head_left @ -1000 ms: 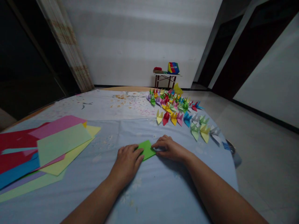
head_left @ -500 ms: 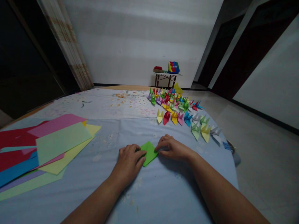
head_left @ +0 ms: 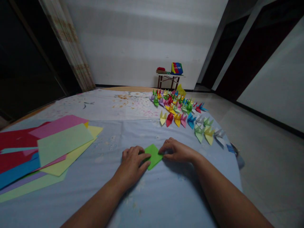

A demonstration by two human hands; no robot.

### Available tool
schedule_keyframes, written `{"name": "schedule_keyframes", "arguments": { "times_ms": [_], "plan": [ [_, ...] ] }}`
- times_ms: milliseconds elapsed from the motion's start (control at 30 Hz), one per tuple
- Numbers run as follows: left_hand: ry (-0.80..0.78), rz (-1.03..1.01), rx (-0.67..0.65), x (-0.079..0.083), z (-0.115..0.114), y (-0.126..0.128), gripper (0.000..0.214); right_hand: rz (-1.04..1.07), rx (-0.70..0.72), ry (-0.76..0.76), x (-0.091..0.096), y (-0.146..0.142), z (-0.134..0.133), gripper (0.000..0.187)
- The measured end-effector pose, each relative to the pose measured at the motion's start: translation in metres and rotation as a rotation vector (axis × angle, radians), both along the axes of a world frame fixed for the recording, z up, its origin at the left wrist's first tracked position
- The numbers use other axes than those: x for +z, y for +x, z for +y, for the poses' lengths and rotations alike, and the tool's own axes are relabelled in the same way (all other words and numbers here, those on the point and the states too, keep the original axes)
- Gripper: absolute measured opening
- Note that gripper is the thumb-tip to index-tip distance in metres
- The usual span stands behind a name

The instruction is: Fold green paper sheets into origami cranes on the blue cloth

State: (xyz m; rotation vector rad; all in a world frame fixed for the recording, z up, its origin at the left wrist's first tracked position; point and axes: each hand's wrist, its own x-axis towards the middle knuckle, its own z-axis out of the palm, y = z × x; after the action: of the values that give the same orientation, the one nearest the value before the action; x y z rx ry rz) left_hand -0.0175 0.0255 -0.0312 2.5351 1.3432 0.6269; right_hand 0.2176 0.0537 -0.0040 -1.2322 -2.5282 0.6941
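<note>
Pale blue cloth (head_left: pixel 180 196) spreads under your work, and the folded green origami paper (head_left: pixel 155 155) sits on it near the middle, between your two hands. Against the last second it has turned and slid a little toward your right, so it now reads as a tilted diamond rather than a flatter wedge. Your left hand (head_left: pixel 131 164) lies against its left side, fingers (head_left: pixel 140 155) held together and curled slightly over the edge. Your right hand (head_left: pixel 178 151) comes in from the other side, its fingers (head_left: pixel 167 147) also together, with the tips at the paper's right corner. Both hands touch the paper, but you can't tell from this view whether either one is pinching it, since the thumbs are hidden.

Further left, overlapping sheets of coloured paper (head_left: pixel 63 142) fan out in red, pink, yellow, mint and blue. Ahead and to your right stand rows of small origami cranes (head_left: pixel 182 117) in many colours, reaching onto a paint-speckled white cloth (head_left: pixel 99 107). Beyond them, a small wooden stand (head_left: pixel 167 77) holds a striped multicoloured box (head_left: pixel 177 68) against the wall.
</note>
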Motion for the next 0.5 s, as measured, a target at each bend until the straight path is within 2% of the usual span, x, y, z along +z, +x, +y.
{"name": "schedule_keyframes", "arguments": {
  "times_ms": [500],
  "plan": [
    [-0.001, -0.02, 0.023, 0.0012, 0.0007, 0.0016, 0.02, 0.026, 0.018, 0.033, -0.0011, 0.0041, 0.0025, 0.027]
  ]
}}
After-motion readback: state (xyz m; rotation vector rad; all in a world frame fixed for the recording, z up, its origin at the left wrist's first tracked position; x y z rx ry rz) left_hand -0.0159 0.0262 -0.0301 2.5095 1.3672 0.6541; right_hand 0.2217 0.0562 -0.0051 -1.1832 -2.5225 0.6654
